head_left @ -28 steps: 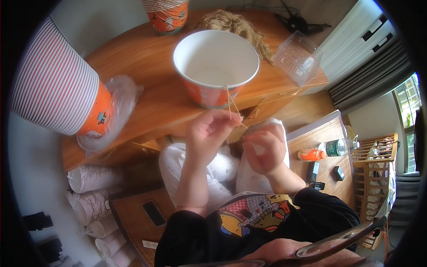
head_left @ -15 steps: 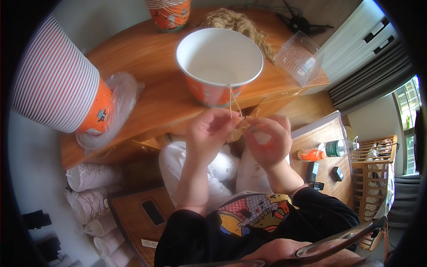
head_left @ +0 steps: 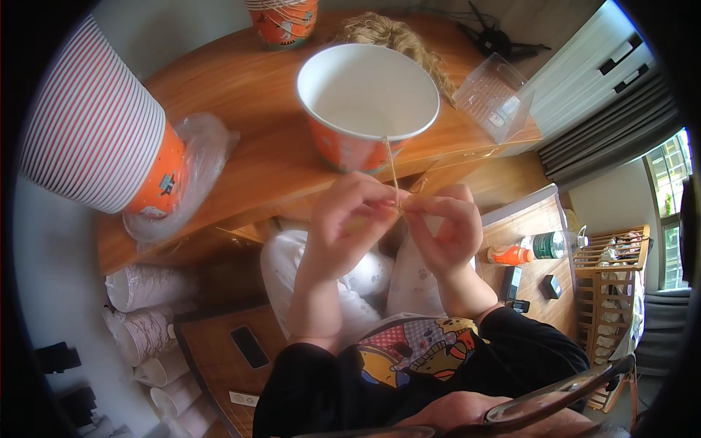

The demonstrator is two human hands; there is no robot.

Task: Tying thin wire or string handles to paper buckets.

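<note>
With the left hand (head_left: 347, 223) and right hand (head_left: 449, 226) both pinched closed on the cord (head_left: 394, 169) hanging from the bucket's (head_left: 365, 109) rim, a hard tug could tip the bucket off the desk (head_left: 219, 84).

A head-worn fisheye looks steeply down — close over the left hand (head_left: 342, 228) and right hand (head_left: 454, 235), the wooden desk (head_left: 248, 95) farther out.

string (head_left: 392, 166) end: likely hidden by fingers (head_left: 374, 193) | rear cups (head_left: 285, 29): top cut off
</note>
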